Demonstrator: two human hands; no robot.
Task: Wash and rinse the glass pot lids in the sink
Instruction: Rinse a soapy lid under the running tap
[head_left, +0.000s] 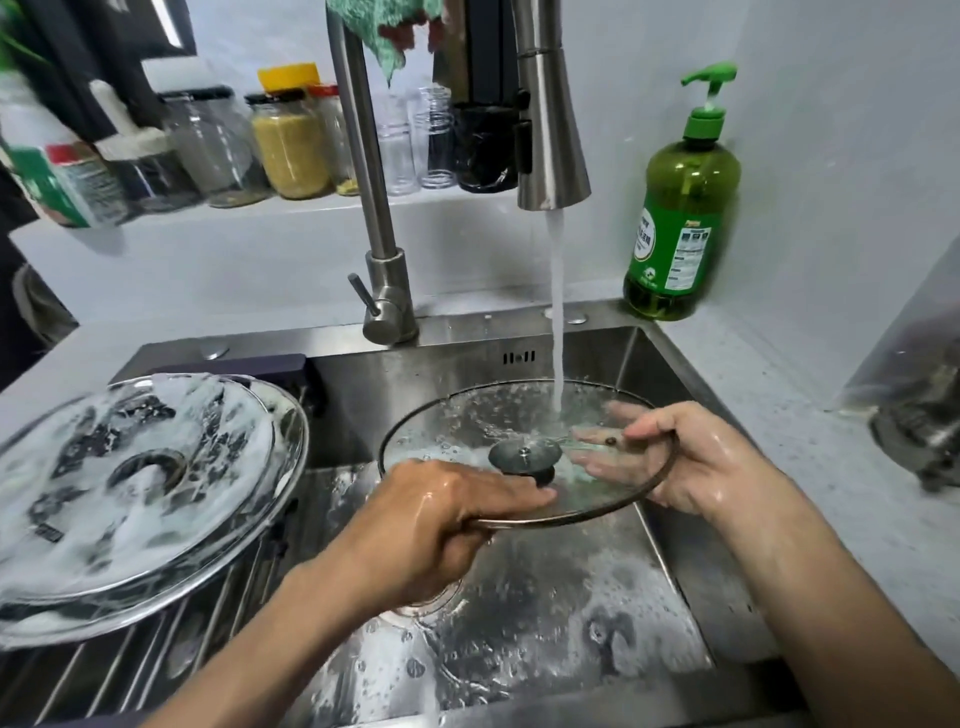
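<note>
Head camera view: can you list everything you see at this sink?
glass lid under the water: one, clear with dark knob, held over the sink
soapy glass lid: one, clear under white foam, on the rack at left
rack: one, steel bars, across the sink's left side
sink: one, steel, wet
faucet: one, steel, running
soap bottle: one, green pump, back right corner
jars: several, clear, some with yellow contents, on the ledge
cloth: one, green, draped over the faucet
left hand: grips the lid's near rim
right hand: holds the right rim, fingers beneath the glass
</note>
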